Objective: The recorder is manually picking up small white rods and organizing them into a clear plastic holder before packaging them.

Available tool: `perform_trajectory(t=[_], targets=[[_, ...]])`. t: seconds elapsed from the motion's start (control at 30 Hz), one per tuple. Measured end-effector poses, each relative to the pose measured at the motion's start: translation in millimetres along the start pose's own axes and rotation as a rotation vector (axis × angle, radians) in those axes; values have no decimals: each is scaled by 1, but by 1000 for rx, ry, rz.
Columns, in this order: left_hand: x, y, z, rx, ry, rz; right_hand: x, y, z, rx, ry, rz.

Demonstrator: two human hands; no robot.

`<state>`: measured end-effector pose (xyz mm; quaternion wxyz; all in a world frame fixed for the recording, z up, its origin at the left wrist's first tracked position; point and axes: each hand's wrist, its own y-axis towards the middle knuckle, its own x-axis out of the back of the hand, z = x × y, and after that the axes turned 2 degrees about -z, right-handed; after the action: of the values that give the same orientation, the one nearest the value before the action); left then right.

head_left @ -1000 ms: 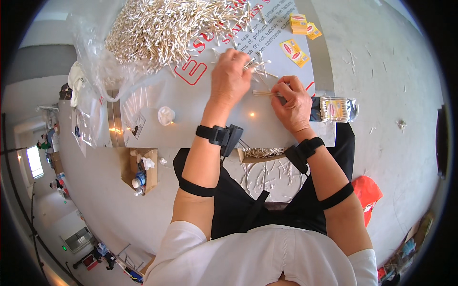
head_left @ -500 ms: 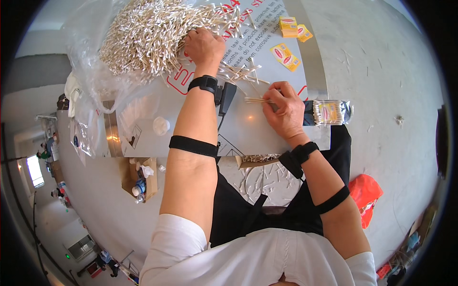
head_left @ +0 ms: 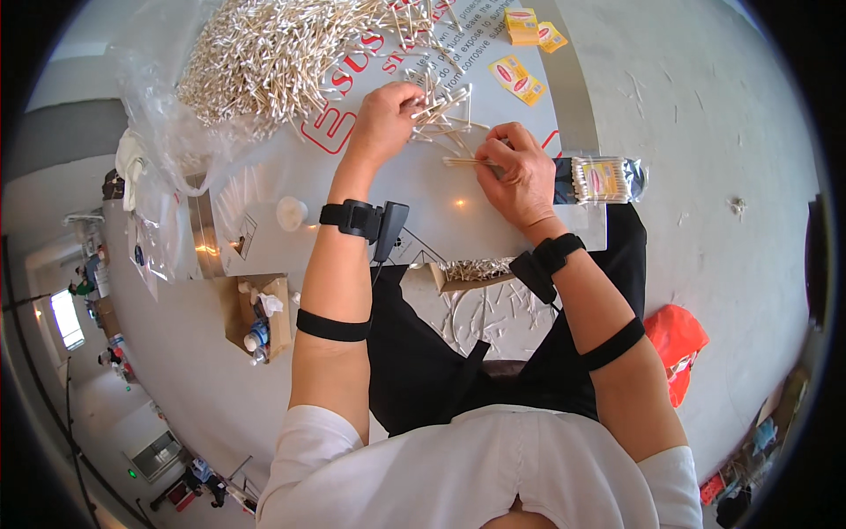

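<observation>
Left hand [head_left: 383, 123]: has come back from the edge of the swab pile [head_left: 264, 66] to its near-right side; my fingers curl at a small loose heap [head_left: 445, 110], though I cannot tell whether they grip any.
Right hand [head_left: 520, 181]: right of the pile and nearer me, thumb and fingers pinching a few swabs [head_left: 461, 161], sticks roughly side by side, perhaps to keep them even.
Loose heap: right of the pile's near edge, probably spread thin so single sticks come up easily.
Packet [head_left: 601, 180]: well right of the pile, swabs showing through its clear front over a yellow label.
Yellow cards [head_left: 519, 80]: right of the pile, printed with red ovals.
Table sheet [head_left: 432, 189]: under the pile, printed in large red letters and smaller black lines.
</observation>
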<state>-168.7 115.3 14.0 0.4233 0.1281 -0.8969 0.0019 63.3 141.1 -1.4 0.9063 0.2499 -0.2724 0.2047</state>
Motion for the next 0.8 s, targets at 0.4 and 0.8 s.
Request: perform_trajectory(t=[0.4,0.8], targets=[[-15,36,-29,371,280,-188,1,-2,-2,-15,-24,0],[-22,-4,-4,10,354,-334,-2,-1,1,39,-7,1]])
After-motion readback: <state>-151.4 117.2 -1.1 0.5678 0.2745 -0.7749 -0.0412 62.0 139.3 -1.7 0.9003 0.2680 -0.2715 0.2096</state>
